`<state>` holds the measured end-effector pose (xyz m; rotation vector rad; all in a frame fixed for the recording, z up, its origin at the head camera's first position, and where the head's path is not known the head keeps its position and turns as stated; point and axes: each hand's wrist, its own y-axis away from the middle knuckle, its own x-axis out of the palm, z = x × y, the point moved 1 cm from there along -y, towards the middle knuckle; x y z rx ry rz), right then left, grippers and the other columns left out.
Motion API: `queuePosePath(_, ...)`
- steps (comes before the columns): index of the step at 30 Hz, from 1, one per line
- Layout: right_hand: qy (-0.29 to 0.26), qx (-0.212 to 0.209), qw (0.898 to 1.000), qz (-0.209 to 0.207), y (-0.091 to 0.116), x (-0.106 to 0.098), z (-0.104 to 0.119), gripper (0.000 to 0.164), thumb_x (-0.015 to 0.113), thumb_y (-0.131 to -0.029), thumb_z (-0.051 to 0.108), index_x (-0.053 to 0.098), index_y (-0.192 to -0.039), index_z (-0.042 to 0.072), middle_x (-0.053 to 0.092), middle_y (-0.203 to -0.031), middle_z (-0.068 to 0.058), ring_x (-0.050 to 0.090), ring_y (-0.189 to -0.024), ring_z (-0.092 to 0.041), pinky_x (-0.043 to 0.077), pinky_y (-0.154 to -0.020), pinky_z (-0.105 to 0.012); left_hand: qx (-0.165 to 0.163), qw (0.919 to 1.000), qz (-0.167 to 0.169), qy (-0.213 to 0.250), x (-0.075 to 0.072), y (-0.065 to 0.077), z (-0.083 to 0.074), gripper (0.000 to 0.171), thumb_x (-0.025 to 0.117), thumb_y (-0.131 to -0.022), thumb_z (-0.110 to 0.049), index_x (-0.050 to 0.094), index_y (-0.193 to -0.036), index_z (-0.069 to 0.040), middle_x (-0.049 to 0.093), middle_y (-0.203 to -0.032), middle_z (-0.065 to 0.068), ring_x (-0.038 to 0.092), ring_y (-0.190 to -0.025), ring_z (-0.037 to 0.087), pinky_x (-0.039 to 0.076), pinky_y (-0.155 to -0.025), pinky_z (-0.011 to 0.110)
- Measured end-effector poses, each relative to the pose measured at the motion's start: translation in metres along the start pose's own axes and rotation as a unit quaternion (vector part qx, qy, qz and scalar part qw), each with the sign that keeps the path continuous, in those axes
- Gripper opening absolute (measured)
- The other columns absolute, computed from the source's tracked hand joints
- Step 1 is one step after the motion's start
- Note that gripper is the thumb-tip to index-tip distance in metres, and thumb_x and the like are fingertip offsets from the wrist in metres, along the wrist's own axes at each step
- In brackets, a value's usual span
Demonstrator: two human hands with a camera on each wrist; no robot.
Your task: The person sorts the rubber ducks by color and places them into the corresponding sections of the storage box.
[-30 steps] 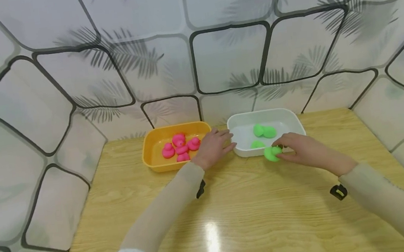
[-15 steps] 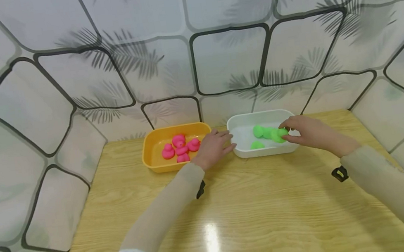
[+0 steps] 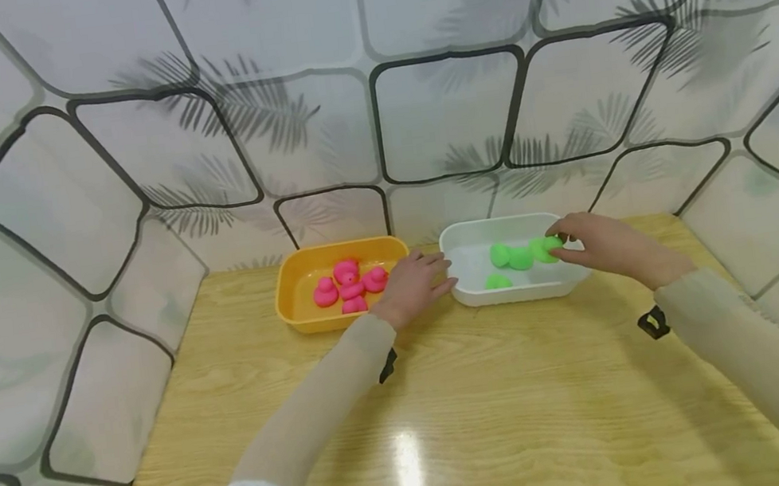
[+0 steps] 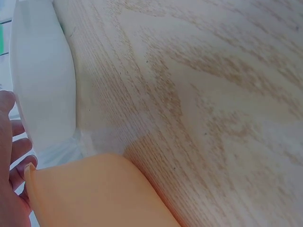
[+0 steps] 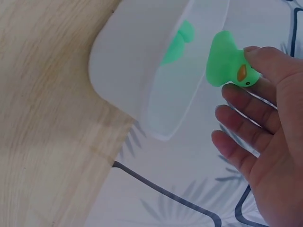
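My right hand (image 3: 561, 246) pinches a green rubber duck (image 3: 547, 247) over the far right part of the white tray (image 3: 510, 292). In the right wrist view the thumb tip (image 5: 258, 59) sits on the green duck (image 5: 227, 61) and the other fingers are spread below it. Three more green ducks (image 3: 510, 258) lie in the white tray. My left hand (image 3: 438, 273) rests with relaxed fingers between the orange tray (image 3: 288, 299) and the white tray, holding nothing. Several pink ducks (image 3: 349, 286) sit in the orange tray.
Both trays stand side by side at the far edge of the wooden table (image 3: 451, 404), against a patterned wall. In the left wrist view the orange tray's corner (image 4: 94, 189) and the white tray's side (image 4: 42, 85) are close together.
My right hand carried the green duck from the table in front of the white tray up and back over the tray's far right part. My left hand stayed put.
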<state>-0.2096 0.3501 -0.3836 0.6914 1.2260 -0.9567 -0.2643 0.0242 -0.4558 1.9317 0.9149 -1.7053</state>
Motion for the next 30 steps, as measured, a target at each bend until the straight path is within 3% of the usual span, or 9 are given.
queuePosePath(6, -0.001, 0.005, 1.0, 0.018, 0.002, 0.011, -0.006, 0.03, 0.073, -0.099, 0.016, 0.069, -0.12, -0.005, 0.069, -0.104, -0.015, 0.067, -0.096, -0.034, 0.055, -0.084, -0.054, -0.001, 1.0, -0.001, -0.003, 0.001, -0.001, -0.001, 0.047, 0.056, -0.108, -0.044, 0.065, -0.142, -0.014, 0.062, -0.146, 0.005, 0.055, -0.124, 0.025, 0.048, -0.106, 0.034)
queuePosePath(20, -0.028, 0.018, 0.999, -0.004, 0.012, 0.02, -0.002, 0.025, 0.068, -0.102, 0.016, 0.07, -0.119, -0.002, 0.068, -0.11, -0.016, 0.066, -0.101, -0.034, 0.055, -0.085, -0.054, -0.008, 0.9999, 0.001, -0.007, -0.002, -0.003, 0.002, 0.047, 0.054, -0.108, -0.044, 0.064, -0.142, -0.013, 0.061, -0.148, 0.005, 0.054, -0.126, 0.024, 0.047, -0.107, 0.034)
queuePosePath(24, -0.026, 0.001, 0.999, -0.028, 0.018, 0.026, 0.002, 0.022, 0.069, -0.101, 0.013, 0.071, -0.117, -0.002, 0.069, -0.109, -0.015, 0.067, -0.1, -0.034, 0.055, -0.085, -0.054, -0.009, 1.0, 0.001, -0.004, -0.005, -0.002, 0.003, 0.047, 0.054, -0.109, -0.042, 0.063, -0.144, -0.012, 0.061, -0.148, 0.007, 0.054, -0.128, 0.025, 0.046, -0.11, 0.035)
queuePosePath(30, -0.02, -0.014, 0.997, -0.078, 0.028, 0.031, 0.012, 0.02, 0.072, -0.098, 0.011, 0.072, -0.115, 0.0, 0.071, -0.11, -0.015, 0.066, -0.104, -0.037, 0.053, -0.089, -0.058, -0.025, 0.9986, -0.04, 0.023, -0.012, 0.003, 0.002, 0.047, 0.05, -0.111, -0.039, 0.06, -0.146, -0.01, 0.057, -0.15, 0.009, 0.051, -0.136, 0.028, 0.037, -0.119, 0.042)
